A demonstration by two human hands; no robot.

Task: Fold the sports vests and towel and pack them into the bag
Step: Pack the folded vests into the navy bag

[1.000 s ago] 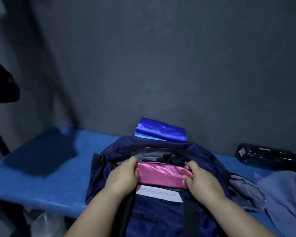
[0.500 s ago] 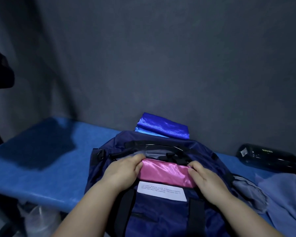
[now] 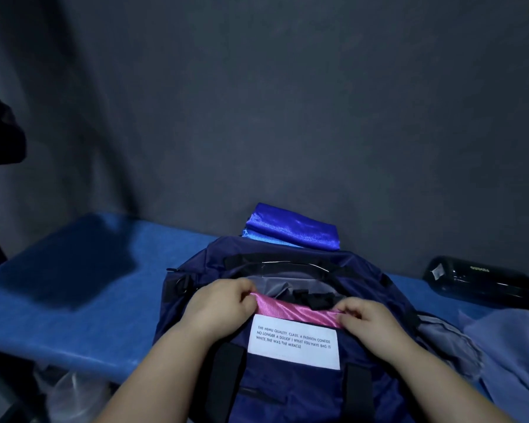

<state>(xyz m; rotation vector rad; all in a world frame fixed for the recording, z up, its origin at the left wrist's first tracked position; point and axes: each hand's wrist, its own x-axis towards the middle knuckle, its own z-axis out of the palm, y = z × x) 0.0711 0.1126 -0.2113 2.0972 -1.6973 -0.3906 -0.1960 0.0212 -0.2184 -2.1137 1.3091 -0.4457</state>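
Sunk deeper than before: folded pink satin vest (image 3: 297, 311), in the mouth of the navy fabric bag (image 3: 287, 392).
Ends are pinched by left hand (image 3: 220, 303) and right hand (image 3: 370, 319); fold could be undone if snagged on black buckle (image 3: 315, 296).

You're at a plain, dim corner set up as a packing station, more a makeshift work spot than a lived-in room. A flat dark grey wall (image 3: 287, 117) rises right behind a bench (image 3: 74, 300) covered in blue cloth. Sports gear lies on it: a navy bag (image 3: 287, 392) and a dark bottle (image 3: 483, 282) on its side. Crumpled clear plastic (image 3: 74, 398) sits under the bench.
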